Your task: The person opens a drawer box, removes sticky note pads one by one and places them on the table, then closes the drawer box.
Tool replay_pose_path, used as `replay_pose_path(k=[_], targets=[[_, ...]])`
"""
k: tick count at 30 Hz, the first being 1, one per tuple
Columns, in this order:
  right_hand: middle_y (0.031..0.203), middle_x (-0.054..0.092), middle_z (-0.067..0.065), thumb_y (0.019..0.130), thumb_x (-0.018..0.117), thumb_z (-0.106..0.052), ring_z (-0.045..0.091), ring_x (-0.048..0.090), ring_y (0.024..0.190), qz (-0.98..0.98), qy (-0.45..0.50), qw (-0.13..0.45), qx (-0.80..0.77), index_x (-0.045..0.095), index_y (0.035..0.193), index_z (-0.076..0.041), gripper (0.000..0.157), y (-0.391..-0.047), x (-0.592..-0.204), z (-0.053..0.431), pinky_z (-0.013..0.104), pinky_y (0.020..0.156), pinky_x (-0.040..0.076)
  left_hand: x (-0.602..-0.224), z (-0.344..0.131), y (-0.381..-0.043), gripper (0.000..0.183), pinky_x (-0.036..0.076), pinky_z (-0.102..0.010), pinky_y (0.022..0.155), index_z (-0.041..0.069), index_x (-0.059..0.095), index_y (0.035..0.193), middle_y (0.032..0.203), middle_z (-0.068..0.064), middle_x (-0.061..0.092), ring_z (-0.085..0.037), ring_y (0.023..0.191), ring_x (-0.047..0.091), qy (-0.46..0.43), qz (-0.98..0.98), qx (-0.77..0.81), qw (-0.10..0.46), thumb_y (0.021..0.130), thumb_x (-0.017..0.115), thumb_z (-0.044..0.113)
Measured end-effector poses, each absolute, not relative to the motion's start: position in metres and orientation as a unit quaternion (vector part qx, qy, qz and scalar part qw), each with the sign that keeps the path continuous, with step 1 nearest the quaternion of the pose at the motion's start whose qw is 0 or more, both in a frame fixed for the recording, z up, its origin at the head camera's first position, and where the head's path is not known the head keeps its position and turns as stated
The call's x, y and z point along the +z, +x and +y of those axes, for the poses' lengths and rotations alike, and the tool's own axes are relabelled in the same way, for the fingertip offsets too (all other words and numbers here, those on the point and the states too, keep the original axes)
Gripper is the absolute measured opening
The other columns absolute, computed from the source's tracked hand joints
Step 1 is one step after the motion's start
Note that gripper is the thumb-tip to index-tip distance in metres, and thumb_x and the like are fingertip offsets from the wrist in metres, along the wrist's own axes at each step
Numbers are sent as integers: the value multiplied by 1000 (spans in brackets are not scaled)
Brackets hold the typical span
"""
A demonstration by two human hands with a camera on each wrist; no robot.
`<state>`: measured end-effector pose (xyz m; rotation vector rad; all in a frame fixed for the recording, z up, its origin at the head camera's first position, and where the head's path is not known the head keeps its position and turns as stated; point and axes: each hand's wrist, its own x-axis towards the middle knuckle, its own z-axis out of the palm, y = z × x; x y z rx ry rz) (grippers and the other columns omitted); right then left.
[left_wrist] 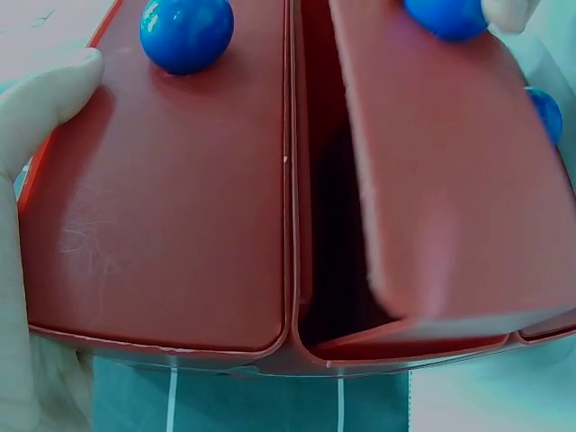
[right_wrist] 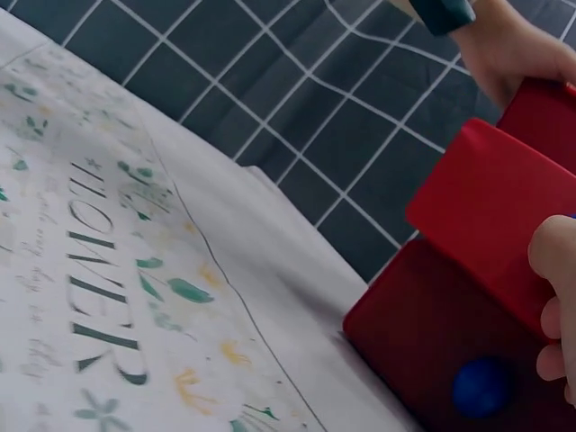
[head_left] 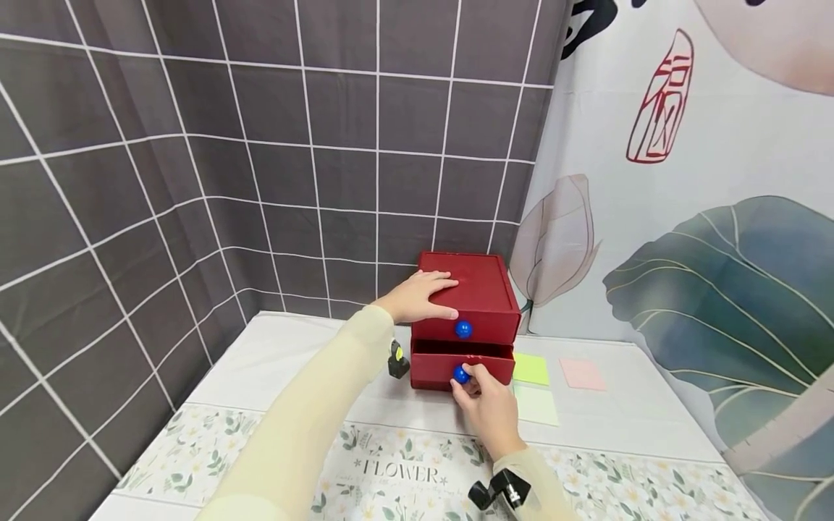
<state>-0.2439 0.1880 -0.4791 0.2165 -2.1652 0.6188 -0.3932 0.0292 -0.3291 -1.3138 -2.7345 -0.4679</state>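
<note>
A red drawer cabinet (head_left: 469, 278) stands at the back of the table. My left hand (head_left: 420, 295) rests on its top with the fingers spread, the thumb reaching over the front edge near the blue knob (head_left: 463, 329) of the shut top drawer. Below that, a red drawer (head_left: 430, 369) is pulled partway out, its inside dark. With thumb and fingers my right hand (head_left: 487, 407) pinches this drawer's blue knob (head_left: 460, 374). Underneath, in the right wrist view, a lower drawer (right_wrist: 405, 333) with its own blue knob (right_wrist: 481, 387) stays pushed in.
Right of the cabinet lie a yellow-green sheet (head_left: 531, 369), a pale green sheet (head_left: 537, 405) and a pink sheet (head_left: 583, 374). A flower-printed cloth (head_left: 391, 441) covers the table's front. Dark checked curtain (head_left: 339, 181) hangs close behind the cabinet.
</note>
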Motion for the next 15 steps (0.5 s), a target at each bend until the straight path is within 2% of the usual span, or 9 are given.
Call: replay_pose_path(k=[7,15], targets=[[73,64,-10,76,75,-28,0,56,63,-879,59,396,259,61,100,-19,30,-256,-477,189,23,57,50,-329,31,-391,74,2,-33,111,26,37,141,147,3,29,-15,136,20,-423,-892,-156,35,79,53,63],[73,64,-9,75,75,-29,-1,56,63,-877,57,398,263,61,101,-19,31,-265,-479,190,23,57,50,-330,31,-392,73,2,-31,111,27,38,141,147,4,29,-14,136,20,-419,-894,-154,36,79,54,62]])
